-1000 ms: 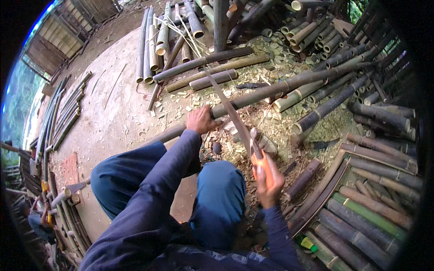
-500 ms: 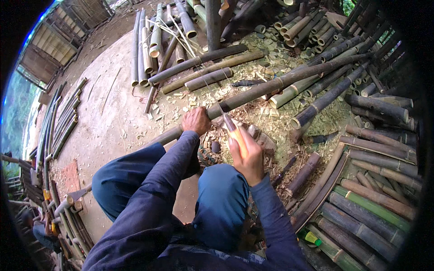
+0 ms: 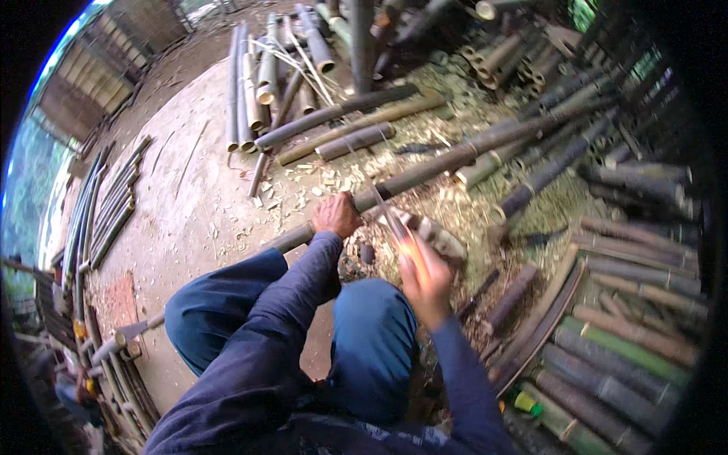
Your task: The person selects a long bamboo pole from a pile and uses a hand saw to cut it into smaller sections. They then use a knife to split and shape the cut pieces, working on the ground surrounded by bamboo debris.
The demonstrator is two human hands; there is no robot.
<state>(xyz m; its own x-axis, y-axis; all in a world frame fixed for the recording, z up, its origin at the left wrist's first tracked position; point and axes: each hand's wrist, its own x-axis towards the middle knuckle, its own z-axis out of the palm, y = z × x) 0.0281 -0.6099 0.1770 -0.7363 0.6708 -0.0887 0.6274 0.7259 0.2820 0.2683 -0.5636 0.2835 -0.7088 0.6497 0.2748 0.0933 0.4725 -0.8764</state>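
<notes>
Packed dirt strewn with chips lies under our knees — nearest, our right hand (image 3: 425, 284) is closed on a blade (image 3: 394, 224), angled down onto the long bamboo pole (image 3: 455, 155). Just beyond, our left hand (image 3: 336, 214) clamps that pole to steady it; cut bamboo stacks (image 3: 265, 76) lie far left.

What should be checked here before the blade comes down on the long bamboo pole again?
1. Left hand gripping the long dark bamboo pole: ok, fingers wrap over it.
2. Right hand closed on the blurred chopping blade: ok, though the grip detail is smeared.
3. Blade clear of the left hand: cannot tell; they look close together.
4. Blue-trousered knee out of the swing: not ok, it sits just under the right hand.
5. Pole supported: cannot tell; pale wood chips litter the ground around it.
</notes>
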